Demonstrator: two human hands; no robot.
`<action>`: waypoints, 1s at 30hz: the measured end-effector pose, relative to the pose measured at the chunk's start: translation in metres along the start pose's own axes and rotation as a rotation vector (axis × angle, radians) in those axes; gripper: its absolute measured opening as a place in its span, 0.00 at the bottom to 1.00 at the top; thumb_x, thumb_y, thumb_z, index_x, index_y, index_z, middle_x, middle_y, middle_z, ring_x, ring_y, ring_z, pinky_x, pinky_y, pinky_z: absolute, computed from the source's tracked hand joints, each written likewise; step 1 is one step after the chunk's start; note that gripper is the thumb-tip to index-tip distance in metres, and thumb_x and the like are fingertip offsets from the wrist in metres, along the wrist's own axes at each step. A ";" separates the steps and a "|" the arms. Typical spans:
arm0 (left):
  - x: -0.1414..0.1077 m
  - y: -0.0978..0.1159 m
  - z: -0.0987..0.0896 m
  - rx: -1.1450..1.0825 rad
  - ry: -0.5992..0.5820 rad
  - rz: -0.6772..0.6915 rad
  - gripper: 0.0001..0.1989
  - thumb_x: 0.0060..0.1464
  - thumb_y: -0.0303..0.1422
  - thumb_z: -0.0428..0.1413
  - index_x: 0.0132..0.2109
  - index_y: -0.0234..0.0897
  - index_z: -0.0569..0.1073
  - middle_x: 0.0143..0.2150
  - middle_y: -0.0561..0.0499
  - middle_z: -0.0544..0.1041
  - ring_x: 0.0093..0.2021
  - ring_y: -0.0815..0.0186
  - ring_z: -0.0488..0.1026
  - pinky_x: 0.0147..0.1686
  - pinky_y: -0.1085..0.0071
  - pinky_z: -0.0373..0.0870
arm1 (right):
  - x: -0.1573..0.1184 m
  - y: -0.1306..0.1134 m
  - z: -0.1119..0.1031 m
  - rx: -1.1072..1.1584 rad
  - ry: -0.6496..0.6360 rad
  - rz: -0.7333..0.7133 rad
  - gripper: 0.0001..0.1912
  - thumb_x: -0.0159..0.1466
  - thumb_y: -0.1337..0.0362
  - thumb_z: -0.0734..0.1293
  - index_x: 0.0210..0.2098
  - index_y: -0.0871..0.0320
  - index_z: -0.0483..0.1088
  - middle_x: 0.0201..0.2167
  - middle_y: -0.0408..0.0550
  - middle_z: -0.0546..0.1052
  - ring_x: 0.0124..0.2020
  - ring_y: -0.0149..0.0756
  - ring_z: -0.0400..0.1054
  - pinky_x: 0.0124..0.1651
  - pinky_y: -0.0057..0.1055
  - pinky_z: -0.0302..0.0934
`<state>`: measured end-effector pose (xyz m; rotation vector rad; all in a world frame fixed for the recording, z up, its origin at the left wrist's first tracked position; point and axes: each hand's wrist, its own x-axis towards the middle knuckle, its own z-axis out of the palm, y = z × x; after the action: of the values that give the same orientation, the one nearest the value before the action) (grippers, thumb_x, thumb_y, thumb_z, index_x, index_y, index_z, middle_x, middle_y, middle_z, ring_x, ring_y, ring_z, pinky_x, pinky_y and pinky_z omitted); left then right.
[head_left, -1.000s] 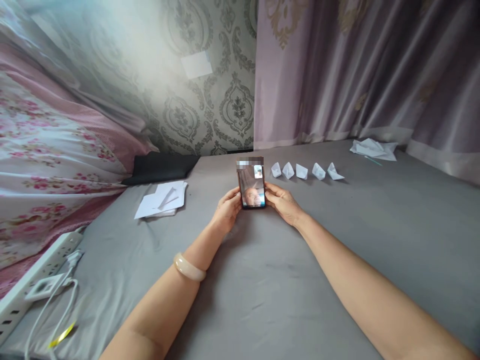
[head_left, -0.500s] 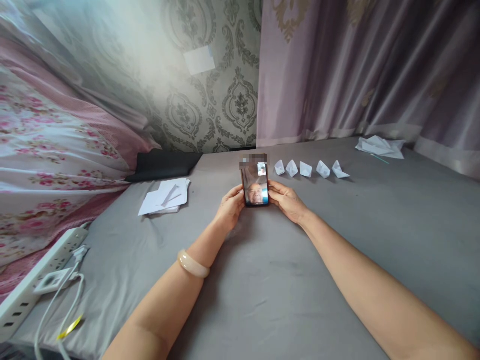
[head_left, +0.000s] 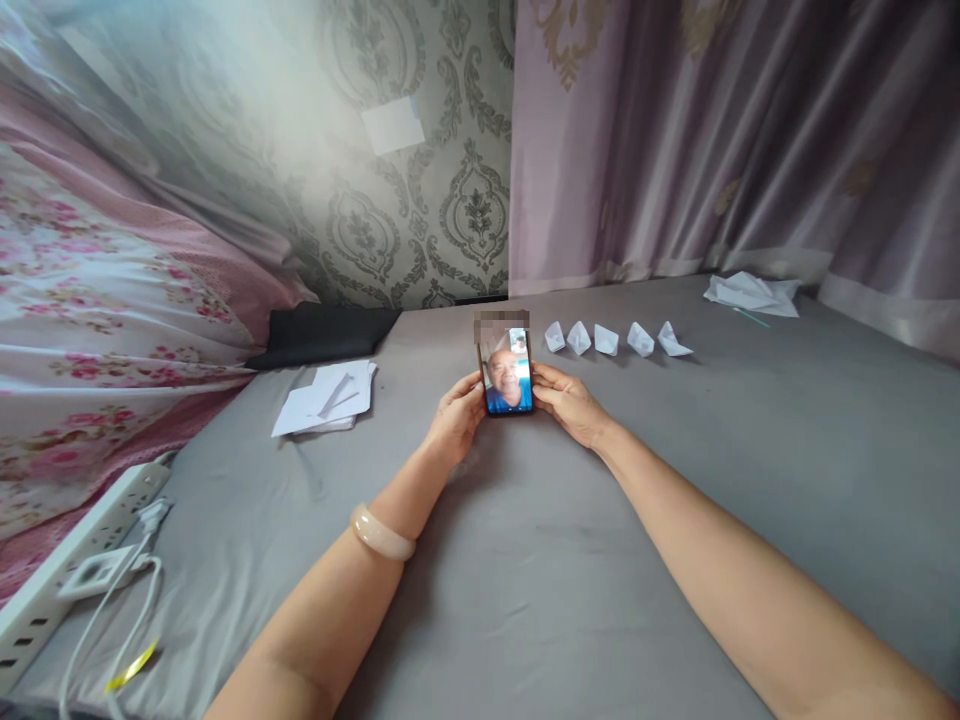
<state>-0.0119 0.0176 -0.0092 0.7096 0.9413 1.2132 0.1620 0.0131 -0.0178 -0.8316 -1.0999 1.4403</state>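
Note:
A smartphone (head_left: 507,375) is held upright over the grey sheet, its lit screen turned toward me. On it a video call shows a person, with a small inset picture at the upper right. My left hand (head_left: 458,415) grips the phone's left edge, and a pale bangle circles that forearm. Along the right edge, the fingers of my right hand (head_left: 568,402) are closed on the same phone. Just beyond my right hand stands a row of several small folded white paper pieces (head_left: 606,341).
White papers (head_left: 322,400) lie stacked at left, near a black folded item (head_left: 322,335). More white paper (head_left: 752,294) rests at the far right by the curtain (head_left: 637,150). A power strip (head_left: 82,560) with plugged cables runs along the left edge.
On the phone screen, the person's face now sits higher and more of it shows. Both hands keep their hold, and the whole view has shifted slightly.

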 end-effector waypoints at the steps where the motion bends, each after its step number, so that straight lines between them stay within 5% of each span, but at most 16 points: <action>1: 0.000 0.000 0.000 0.000 0.000 0.001 0.13 0.56 0.23 0.56 0.48 0.32 0.74 0.37 0.48 0.79 0.34 0.70 0.76 0.43 0.73 0.70 | 0.000 0.000 0.000 0.004 0.001 0.007 0.22 0.52 0.67 0.70 0.48 0.52 0.75 0.49 0.45 0.79 0.51 0.40 0.72 0.60 0.42 0.60; 30: 0.001 0.000 0.001 -0.020 -0.020 0.010 0.12 0.56 0.21 0.55 0.47 0.32 0.75 0.37 0.47 0.79 0.34 0.69 0.76 0.39 0.75 0.71 | -0.002 -0.004 0.002 -0.011 -0.003 0.015 0.19 0.55 0.62 0.70 0.47 0.51 0.76 0.48 0.44 0.79 0.50 0.41 0.72 0.58 0.43 0.62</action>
<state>-0.0110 0.0185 -0.0092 0.7097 0.9090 1.2209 0.1616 0.0102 -0.0134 -0.8468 -1.1067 1.4493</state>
